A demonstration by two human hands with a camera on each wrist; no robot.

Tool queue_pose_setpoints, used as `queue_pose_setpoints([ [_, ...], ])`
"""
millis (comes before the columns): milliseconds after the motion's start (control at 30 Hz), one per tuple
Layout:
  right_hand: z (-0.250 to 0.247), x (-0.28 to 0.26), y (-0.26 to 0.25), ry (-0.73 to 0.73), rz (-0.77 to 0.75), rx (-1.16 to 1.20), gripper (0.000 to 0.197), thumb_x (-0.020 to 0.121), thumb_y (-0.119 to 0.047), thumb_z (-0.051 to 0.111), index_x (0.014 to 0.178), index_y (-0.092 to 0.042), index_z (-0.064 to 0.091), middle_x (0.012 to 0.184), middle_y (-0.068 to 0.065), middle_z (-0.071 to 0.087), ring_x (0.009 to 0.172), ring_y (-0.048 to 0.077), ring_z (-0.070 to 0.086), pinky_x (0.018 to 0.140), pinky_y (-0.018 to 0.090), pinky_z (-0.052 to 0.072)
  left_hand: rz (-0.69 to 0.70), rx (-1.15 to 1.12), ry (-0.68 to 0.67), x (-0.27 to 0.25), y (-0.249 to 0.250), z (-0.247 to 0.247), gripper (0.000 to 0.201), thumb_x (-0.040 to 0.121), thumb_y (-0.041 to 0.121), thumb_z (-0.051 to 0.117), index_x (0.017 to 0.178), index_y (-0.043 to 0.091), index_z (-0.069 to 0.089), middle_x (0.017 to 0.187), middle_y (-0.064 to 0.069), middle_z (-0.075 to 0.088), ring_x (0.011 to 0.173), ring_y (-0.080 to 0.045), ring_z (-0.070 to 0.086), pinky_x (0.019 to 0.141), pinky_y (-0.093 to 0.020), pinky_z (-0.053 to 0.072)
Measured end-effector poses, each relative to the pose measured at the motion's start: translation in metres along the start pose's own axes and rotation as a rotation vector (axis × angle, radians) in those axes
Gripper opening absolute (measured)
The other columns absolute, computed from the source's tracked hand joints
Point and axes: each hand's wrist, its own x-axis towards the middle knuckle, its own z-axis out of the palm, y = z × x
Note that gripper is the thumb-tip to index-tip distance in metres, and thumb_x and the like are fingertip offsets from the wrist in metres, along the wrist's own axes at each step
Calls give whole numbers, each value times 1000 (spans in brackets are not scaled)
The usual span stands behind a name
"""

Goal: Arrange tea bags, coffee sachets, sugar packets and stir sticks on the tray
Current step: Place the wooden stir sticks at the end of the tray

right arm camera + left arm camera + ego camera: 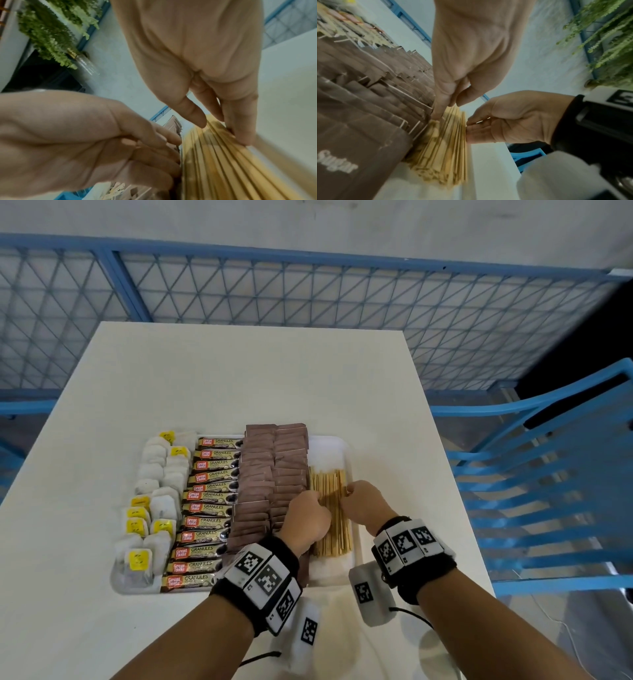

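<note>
On the white tray (329, 445), the far-left column holds white tea bags (150, 474) with yellow tags, loosely overlapped. Next come black-and-gold coffee sachets (210, 494), stacked like steps from far to near, each lying crosswise. Right of them, two overlapping columns of brown sugar packets (274, 474) run near to far, their far end passing the tray's far rim.

The pale wooden stir sticks (330, 508) fill the rightmost strip, a flat side-by-side bundle with long axes running near to far; bare tray shows beyond both ends and along the right rim.

The left hand (308, 518) presses loosely bent fingertips (436, 115) against the bundle's left edge, beside the sugar. The right hand (363, 501) sets its fingers (240, 129) on the right edge, thumb above, squeezing rather than enclosing.

The tray sits at the near middle of the white table (239, 378), with open surface far and left. A blue chair (548, 474) stands right.
</note>
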Motion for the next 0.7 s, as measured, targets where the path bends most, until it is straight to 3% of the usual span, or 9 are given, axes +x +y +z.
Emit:
queue_pose_setpoints([
  [67,-3,-3,3,16,-41,-61,18,88,-5,43,76,-2,56,75,7,52,75,21,47,61,23,40,72,74,8,-4,1,-4,34,95,4,39,127,4,53,115,-12,61,69,-16,56,48,-13,41],
  [133,-5,-5,7,40,-84,-115,18,89,-6,43,76,-3,56,78,6,54,80,21,49,64,21,41,141,140,14,-10,1,-7,31,95,6,44,124,8,56,116,-9,61,66,-11,57,46,-11,42],
  [167,-6,-5,10,68,-104,-145,18,90,-6,43,85,-2,60,88,9,59,87,22,53,72,23,44,176,182,24,-13,-1,-7,31,94,8,48,124,11,55,120,-6,59,77,-12,59,54,-11,45],
  [233,-7,-4,15,139,-151,-183,29,92,-8,42,116,-3,60,117,12,60,111,25,54,95,28,42,291,309,42,-17,-9,-5,29,92,13,54,120,14,55,123,-1,54,101,-11,54,82,-18,47],
  [300,-7,-1,20,179,-244,-213,36,93,-6,41,127,-5,52,128,13,53,120,27,48,104,32,36,417,476,34,-20,-21,1,26,89,21,58,114,16,54,117,2,51,107,-12,48,96,-24,40],
  [433,-8,13,17,181,-405,-403,48,89,2,37,136,-6,40,137,10,44,124,28,39,105,33,32,468,773,0,-22,-38,16,48,86,45,57,123,17,46,122,2,43,114,-16,40,98,-27,29],
  [600,-9,25,10,122,-400,-550,54,88,3,34,140,-8,34,141,9,39,123,32,34,102,39,36,534,998,29,-20,-40,25,56,93,56,35,127,13,39,125,-6,38,115,-22,36,98,-35,28],
  [700,-6,28,10,136,-405,-626,48,89,1,37,136,-6,38,137,11,40,119,32,37,97,38,38,543,1034,45,-15,-41,25,54,93,57,34,125,13,39,123,-6,38,112,-22,36,96,-35,28],
])
